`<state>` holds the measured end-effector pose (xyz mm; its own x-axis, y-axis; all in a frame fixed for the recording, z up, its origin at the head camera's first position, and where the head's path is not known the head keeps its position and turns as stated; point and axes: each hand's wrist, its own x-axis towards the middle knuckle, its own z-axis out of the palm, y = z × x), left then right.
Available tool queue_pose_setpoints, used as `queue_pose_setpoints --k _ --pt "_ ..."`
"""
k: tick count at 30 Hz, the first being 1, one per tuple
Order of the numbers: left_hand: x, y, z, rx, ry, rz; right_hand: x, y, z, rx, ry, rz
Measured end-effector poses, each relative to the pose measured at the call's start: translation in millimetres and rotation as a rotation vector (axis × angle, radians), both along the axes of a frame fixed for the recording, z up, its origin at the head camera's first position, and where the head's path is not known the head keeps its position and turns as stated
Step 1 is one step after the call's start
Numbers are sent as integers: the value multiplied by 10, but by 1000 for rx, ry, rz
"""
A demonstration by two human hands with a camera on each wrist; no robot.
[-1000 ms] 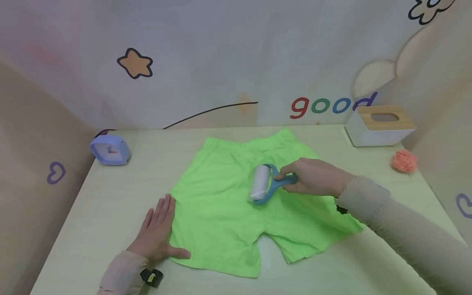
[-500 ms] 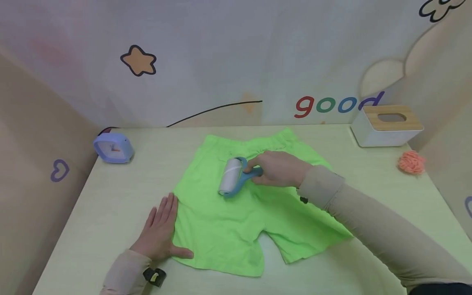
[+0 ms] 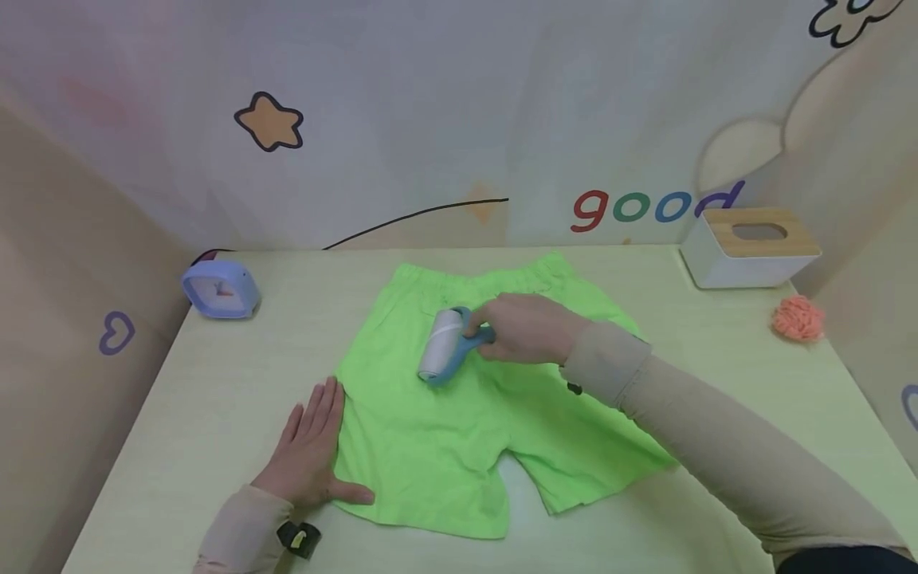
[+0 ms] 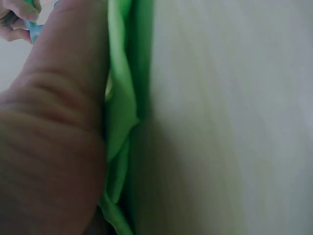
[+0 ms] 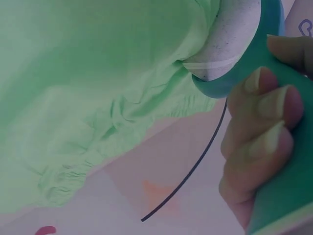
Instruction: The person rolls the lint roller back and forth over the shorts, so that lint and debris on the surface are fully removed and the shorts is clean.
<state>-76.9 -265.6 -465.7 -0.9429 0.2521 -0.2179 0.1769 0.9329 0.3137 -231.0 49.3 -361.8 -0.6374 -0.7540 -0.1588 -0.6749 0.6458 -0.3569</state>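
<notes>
Bright green shorts (image 3: 423, 446) lie spread on the table, waistband toward the back wall. My right hand (image 3: 527, 327) grips the blue handle of a lint roller (image 3: 440, 344), whose white cylinder rests on the upper left part of the shorts. Up close in the right wrist view, dark specks dot the roller's white sheet (image 5: 232, 39), and curled fingers (image 5: 259, 152) wrap the handle. Flat at the left edge of the shorts lies my left hand (image 3: 308, 446), fingers straight, thumb across the hem corner. The left wrist view shows green fabric (image 4: 120, 98) beside that hand.
A blue-purple clock (image 3: 221, 288) stands at the back left of the table (image 3: 272, 343). At the back right are a white tissue box with a wooden lid (image 3: 749, 247) and a coral pompom-like ball (image 3: 798, 318). A printed cloth wall (image 3: 402, 119) closes off the back.
The right hand has moved the lint roller leftward across the shorts, from near their middle to the upper left, slowing lately. The left hand has stayed at the edge.
</notes>
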Motion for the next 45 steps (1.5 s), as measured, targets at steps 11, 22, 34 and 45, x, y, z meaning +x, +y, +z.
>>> queue_pose_setpoints --k 11,22,34,45 --pt "30 -51 -37 13 -4 8 -42 -339 179 142 35 15" --pt "12 -14 -51 31 -6 -8 -136 -548 65 109 -7 41" --pt "-47 -3 -66 -11 4 -14 -204 -770 -30 50 21 67" --pt "-27 -35 -55 -22 -12 1 -181 -816 -120 14 -23 30"
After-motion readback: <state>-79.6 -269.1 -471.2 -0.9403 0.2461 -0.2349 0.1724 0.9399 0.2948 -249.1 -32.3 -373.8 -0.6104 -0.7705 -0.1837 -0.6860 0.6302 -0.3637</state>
